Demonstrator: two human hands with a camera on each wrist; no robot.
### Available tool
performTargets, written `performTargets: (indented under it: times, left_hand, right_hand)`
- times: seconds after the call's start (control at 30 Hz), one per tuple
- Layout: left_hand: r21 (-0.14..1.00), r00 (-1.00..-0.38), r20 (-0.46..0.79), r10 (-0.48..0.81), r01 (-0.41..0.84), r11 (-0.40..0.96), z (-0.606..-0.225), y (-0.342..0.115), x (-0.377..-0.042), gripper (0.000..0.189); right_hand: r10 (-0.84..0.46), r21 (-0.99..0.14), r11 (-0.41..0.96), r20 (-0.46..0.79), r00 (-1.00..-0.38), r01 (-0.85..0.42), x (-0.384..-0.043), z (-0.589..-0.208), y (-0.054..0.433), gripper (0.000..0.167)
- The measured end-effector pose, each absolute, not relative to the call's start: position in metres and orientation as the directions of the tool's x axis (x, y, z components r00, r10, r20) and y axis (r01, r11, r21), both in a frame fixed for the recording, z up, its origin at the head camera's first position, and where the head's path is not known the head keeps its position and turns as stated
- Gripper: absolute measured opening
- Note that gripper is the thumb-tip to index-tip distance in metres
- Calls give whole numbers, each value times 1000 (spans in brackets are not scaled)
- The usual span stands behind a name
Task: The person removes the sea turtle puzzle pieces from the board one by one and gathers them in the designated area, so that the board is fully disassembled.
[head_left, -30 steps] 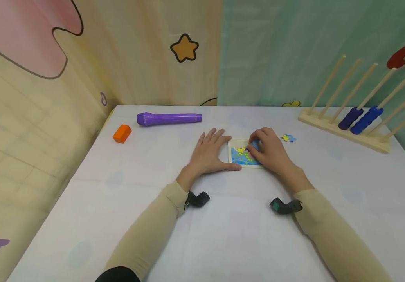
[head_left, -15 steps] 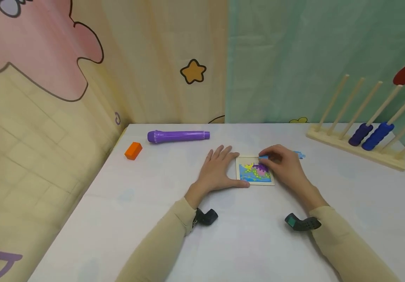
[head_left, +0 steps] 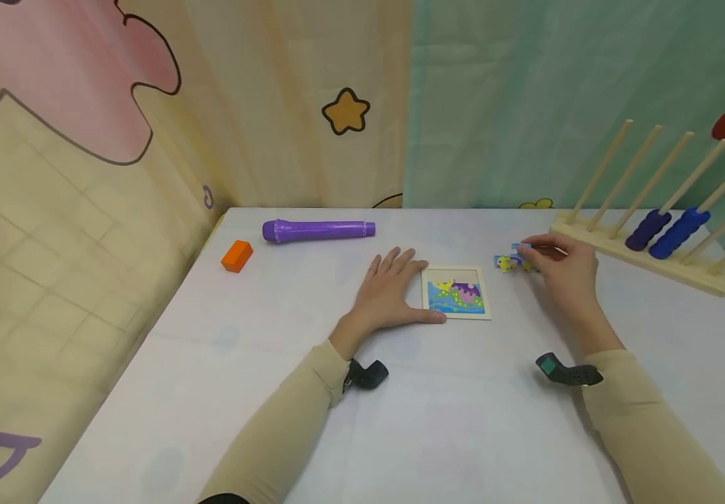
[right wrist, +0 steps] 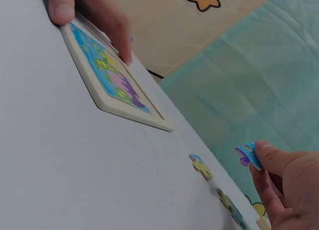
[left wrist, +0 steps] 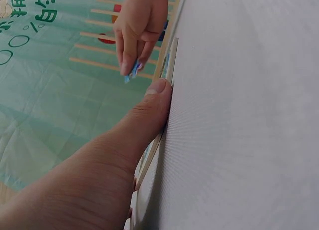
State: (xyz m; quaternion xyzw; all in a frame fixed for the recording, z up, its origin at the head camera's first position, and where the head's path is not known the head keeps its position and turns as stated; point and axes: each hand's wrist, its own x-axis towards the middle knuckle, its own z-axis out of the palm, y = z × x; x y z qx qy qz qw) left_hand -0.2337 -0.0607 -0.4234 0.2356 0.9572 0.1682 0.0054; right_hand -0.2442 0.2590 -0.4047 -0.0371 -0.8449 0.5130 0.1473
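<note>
A small jigsaw puzzle in a pale wooden tray point(head_left: 487, 297) lies mid-table, its picture showing yellow, purple, pink and blue; the top strip is bare. My left hand point(head_left: 387, 297) is spread against the tray's left side, thumb point(left wrist: 158, 88) at the near edge and fingers at the far corner. To the right of the tray, my right hand point(head_left: 569, 273) pinches a blue and purple puzzle piece point(right wrist: 247, 156) between thumb and fingers, raised off the table. Below it lie a yellow and blue loose piece point(right wrist: 201, 167) and another loose piece point(right wrist: 230, 207).
A purple toy microphone point(head_left: 321, 230) lies at the back left, with an orange block point(head_left: 237, 256) beside it. At the back right stands a wooden peg rack point(head_left: 639, 255) with dark and blue beads on two rods. Printed curtains hang behind the table.
My right hand has moved right, from the tray's top right corner to above the loose pieces, with a puzzle piece in its fingers. The left hand stays at the tray.
</note>
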Motion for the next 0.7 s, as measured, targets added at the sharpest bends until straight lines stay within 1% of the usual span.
performTargets:
  times: [0.13,0.2,0.3,0.4,0.47,0.6,0.7]
  left_hand:
    - [321,-897,71,436,434,841,-418,-65,-233,109]
    - [317,-898,74,434,434,844,-418,-65,-233,109]
    - [317,-895,81,438,440,840,-419,-61,-234,109]
    - [315,-896,80,437,439,842,-421,-57,-234,109]
    - [310,-898,82,431,435,846,-422,-57,-234,108]
    - [302,-897,81,435,438,847,-424,-58,-234,108]
    - [295,-896,73,438,439,849,-426,-59,-232,108]
  right_hand:
    - [325,-892,450,118,-938,44,-246,-401,274,45]
    - [373,-888,448,85,-924,99,-246,-400,285,46]
    - [425,-862,483,76,-902,155,-246,-400,303,47]
    - [422,-823,545,105,-900,160,-246,-404,318,49]
    - [401,-806,576,133,-906,136,-247,-408,324,51]
    - [357,-771,628,165,-919,105,-246,-416,324,52]
    - [334,-740,666,182,-925,95,-242,-420,319,49]
